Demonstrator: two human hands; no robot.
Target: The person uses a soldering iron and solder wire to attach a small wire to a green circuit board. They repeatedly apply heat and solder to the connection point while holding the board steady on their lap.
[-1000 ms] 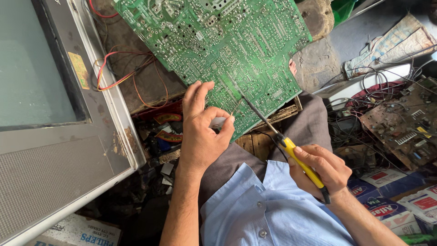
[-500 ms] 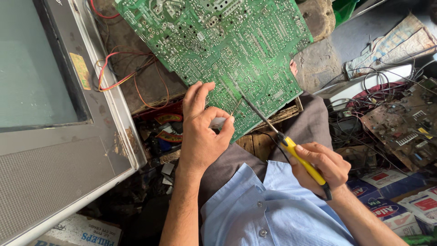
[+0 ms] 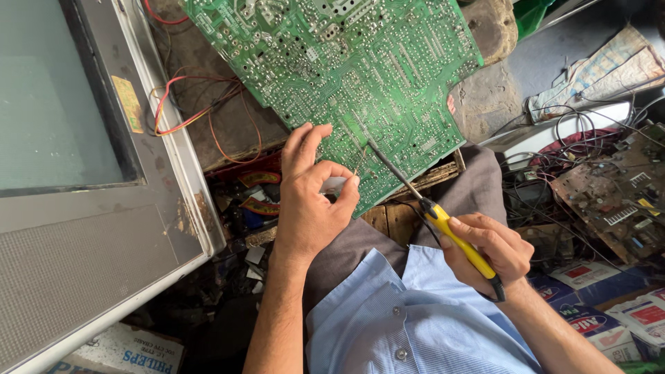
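Observation:
A large green circuit board [image 3: 346, 69] lies solder side up in front of me, tilted over a cluttered bench. My right hand [image 3: 493, 253] grips the yellow handle of a soldering iron [image 3: 457, 235]; its thin metal tip rests on the board near the lower edge. My left hand [image 3: 310, 204] sits at that same edge. Its forefinger and thumb pinch a thin strand of solder wire [image 3: 359, 163] that reaches toward the iron's tip, and the other fingers stand raised. My light blue shirt and grey trousers fill the bottom of the view.
An old grey television [image 3: 76, 180] stands at the left, with red and orange wires [image 3: 194, 111] running from behind it under the board. At the right lie a brown circuit board [image 3: 609, 194], tangled black cables [image 3: 554, 145] and printed cartons [image 3: 644, 315]. Small scraps lie below the board.
My left forefinger has curled down onto the thumb, closing into a pinch at the board's edge. The right hand and the iron have hardly shifted.

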